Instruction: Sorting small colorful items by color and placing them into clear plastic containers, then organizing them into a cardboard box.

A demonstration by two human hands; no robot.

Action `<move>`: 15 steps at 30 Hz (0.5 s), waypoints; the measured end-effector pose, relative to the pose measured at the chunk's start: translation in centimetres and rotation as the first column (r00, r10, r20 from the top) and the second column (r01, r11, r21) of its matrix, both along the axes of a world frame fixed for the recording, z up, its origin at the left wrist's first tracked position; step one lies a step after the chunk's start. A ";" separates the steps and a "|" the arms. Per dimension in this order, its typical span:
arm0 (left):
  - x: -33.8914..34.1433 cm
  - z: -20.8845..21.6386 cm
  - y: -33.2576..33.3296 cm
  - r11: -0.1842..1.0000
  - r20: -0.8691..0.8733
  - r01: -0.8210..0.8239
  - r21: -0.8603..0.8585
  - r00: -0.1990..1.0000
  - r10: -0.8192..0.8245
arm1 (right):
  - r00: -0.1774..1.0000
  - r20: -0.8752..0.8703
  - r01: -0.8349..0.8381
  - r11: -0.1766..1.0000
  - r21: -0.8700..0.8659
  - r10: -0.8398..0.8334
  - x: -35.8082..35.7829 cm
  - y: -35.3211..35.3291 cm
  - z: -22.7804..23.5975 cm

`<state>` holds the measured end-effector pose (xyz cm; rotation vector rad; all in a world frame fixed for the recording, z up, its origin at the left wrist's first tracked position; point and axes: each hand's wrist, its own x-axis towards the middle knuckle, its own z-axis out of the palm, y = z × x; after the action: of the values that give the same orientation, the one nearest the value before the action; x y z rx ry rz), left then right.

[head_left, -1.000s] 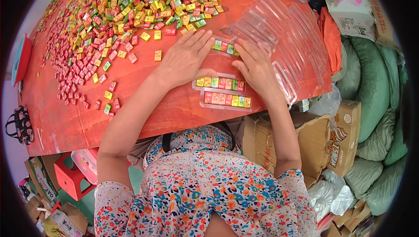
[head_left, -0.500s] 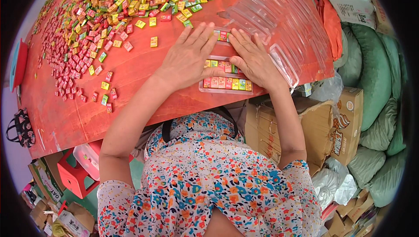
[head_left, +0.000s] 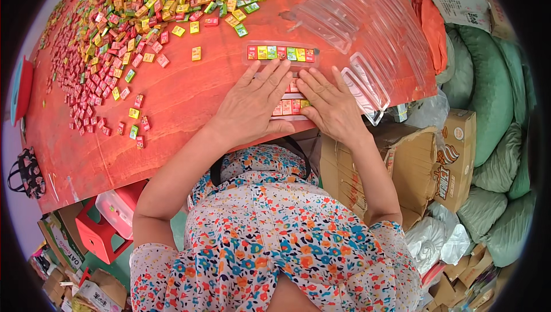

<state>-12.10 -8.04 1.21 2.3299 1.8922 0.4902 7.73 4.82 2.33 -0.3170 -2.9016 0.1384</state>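
My left hand point(head_left: 251, 101) lies flat with its fingers stretched over the left part of the middle clear plastic tray. My right hand point(head_left: 332, 105) rests beside it, also flat, its fingers over the right part. Small boxes point(head_left: 293, 86) in red show in the gap between my hands. In the nearest tray, more small boxes point(head_left: 287, 107) in red and yellow are partly hidden under my thumbs. Just beyond my fingertips, the far clear tray point(head_left: 245, 59) is uncovered and holds a row of red, yellow and green boxes point(head_left: 281, 53).
A big heap of loose small boxes point(head_left: 138, 30) spreads over the far left of the red table point(head_left: 189, 105). Several long clear trays point(head_left: 367, 19) lie at the far right, near another clear tray point(head_left: 367, 91). An open cardboard box point(head_left: 410, 163) stands by the table's right edge.
Both hands have moved nearer to me, from the far tray onto the middle one. The far tray's row of boxes now shows, while the nearest tray has become largely covered.
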 end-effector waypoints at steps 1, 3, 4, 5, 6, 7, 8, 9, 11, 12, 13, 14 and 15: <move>0.0 0.0 0.0 1.000 -0.009 0.004 0.002 1.000 -0.004 | 1.000 -0.002 0.005 1.000 0.005 -0.005 0.0 -0.2 0.0; -0.1 0.2 -0.1 1.000 -0.005 0.004 -0.006 1.000 -0.004 | 1.000 -0.018 0.007 0.999 -0.050 -0.008 -0.3 -0.2 0.1; 0.0 0.4 -0.3 1.000 0.001 0.001 -0.024 1.000 -0.001 | 0.999 -0.044 -0.002 0.996 -0.085 -0.001 -0.2 -0.3 -0.1; 0.1 0.9 -0.6 0.999 0.024 0.001 -0.032 1.000 -0.001 | 1.000 -0.028 -0.014 0.989 -0.146 0.010 0.0 -0.3 0.0; 0.2 0.9 -1.0 1.000 0.018 0.001 -0.021 1.000 -0.001 | 1.000 -0.014 -0.025 0.978 -0.207 0.023 0.0 -0.2 0.1; 0.4 0.8 -1.3 1.000 0.011 -0.001 -0.028 1.000 0.001 | 0.999 -0.010 -0.036 0.967 -0.253 0.035 -0.1 0.4 0.4; 0.5 0.7 -1.5 0.999 0.005 0.000 -0.038 1.000 0.000 | 0.998 -0.053 0.002 0.968 -0.251 -0.016 -0.4 0.9 0.8; 0.5 0.7 -1.5 0.999 -0.005 0.000 -0.050 1.000 -0.001 | 0.993 -0.096 0.039 0.967 -0.252 -0.065 -0.9 1.6 1.3; 0.6 0.9 -1.2 1.000 -0.003 -0.007 -0.013 1.000 0.007 | 0.977 -0.127 0.147 0.974 -0.171 -0.169 -2.6 3.4 1.6; 0.6 1.2 -0.9 1.000 0.003 -0.011 0.017 1.000 0.011 | 0.965 -0.136 0.205 0.968 -0.144 -0.225 -3.3 4.3 1.4; 0.8 1.4 -0.6 1.000 0.002 -0.010 0.022 1.000 0.010 | 0.963 -0.091 0.246 0.967 -0.072 -0.252 -3.9 5.3 0.6; 0.8 1.7 -0.1 0.997 0.026 -0.062 0.045 0.998 0.060 | 0.965 -0.094 0.238 0.969 -0.069 -0.244 -4.3 5.8 0.0; 0.9 1.9 0.4 0.991 0.052 -0.114 0.067 0.993 0.111 | 0.963 -0.049 0.262 0.962 -0.081 -0.266 -4.7 6.2 -0.5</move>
<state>-11.24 -7.60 3.07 2.2400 2.0240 0.6274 3.07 10.98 1.85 -0.6967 -2.7671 0.2067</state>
